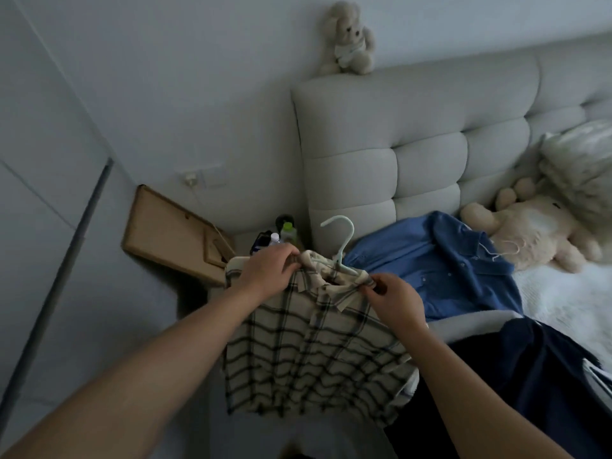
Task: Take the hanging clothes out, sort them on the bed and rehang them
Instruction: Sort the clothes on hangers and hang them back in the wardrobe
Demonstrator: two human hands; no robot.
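Note:
A cream shirt with dark checks point(308, 352) hangs in front of me on a pale green hanger point(342, 241), whose hook sticks up above the collar. My left hand point(268, 271) grips the shirt's left shoulder over the hanger. My right hand point(394, 301) pinches the right shoulder at the hanger's end. On the bed point(563, 293) behind lies a blue button shirt point(440, 270), spread flat. A dark navy garment point(516, 372) lies nearer to me on the bed's edge.
A padded grey headboard point(414, 127) carries a small teddy bear point(351, 39) on top. A large plush toy point(536, 230) and a pillow point(583, 170) sit at the bed's head. Bottles point(284, 236) crowd a wooden bedside table point(172, 233) at the left.

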